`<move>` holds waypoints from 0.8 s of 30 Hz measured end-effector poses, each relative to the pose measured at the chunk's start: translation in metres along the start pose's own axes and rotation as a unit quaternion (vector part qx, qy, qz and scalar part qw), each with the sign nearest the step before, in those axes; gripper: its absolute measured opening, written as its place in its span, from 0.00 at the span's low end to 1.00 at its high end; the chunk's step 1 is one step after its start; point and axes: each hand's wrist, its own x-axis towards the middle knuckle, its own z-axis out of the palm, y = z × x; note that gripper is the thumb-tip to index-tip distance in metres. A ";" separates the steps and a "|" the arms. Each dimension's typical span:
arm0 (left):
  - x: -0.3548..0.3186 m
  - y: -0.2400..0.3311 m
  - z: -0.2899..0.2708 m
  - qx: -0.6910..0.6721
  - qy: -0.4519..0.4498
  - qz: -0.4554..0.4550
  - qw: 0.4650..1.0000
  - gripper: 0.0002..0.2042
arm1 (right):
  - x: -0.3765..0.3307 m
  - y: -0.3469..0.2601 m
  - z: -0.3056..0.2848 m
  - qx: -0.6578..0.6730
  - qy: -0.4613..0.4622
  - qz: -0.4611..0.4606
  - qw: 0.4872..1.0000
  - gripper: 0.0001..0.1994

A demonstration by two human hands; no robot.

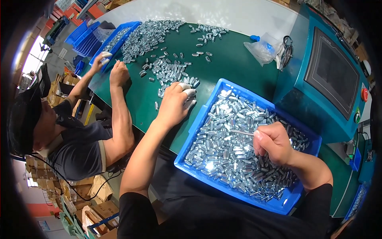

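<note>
Head view. Hands: two of the wearer's, two of a co-worker (79,147) at 9 o'clock. The wearer's left hand (173,104), just off centre toward 11 o'clock, is bent with fingertips down at the smaller heap (169,71) of silver metal fittings; whether it grips one cannot be told. At least two of its fingers wear white coverings (190,93). The right hand (274,143), between 3 and 4 o'clock, is closed on one thin metal rod (241,132), pinched by the thumb.

Fittings: too many to count, in one large blue bin (293,196) at 4 o'clock, in the smaller heap, and in one larger pile (147,38) at 11 o'clock on the green table (238,59).

Equipment: one teal machine (292,93) at 2 o'clock, with one screen (332,63), one red button (364,94), one green button (357,117).

Obscured: the right palm hides the rod's near end; the wearer's head is out of frame.

Markings: small pale lettering on the screen's bezel.
</note>
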 end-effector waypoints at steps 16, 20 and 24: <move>-0.002 0.001 -0.005 0.048 -0.018 -0.044 0.998 0.13 | -0.001 0.004 0.003 0.022 -0.015 -0.005 1.000 0.21; 0.000 0.002 0.000 0.053 0.023 0.042 0.997 0.11 | 0.000 0.008 0.004 0.022 -0.013 -0.005 1.000 0.21; -0.007 -0.001 -0.002 0.074 0.026 0.070 0.995 0.13 | 0.000 0.006 0.006 0.019 -0.019 -0.001 1.000 0.20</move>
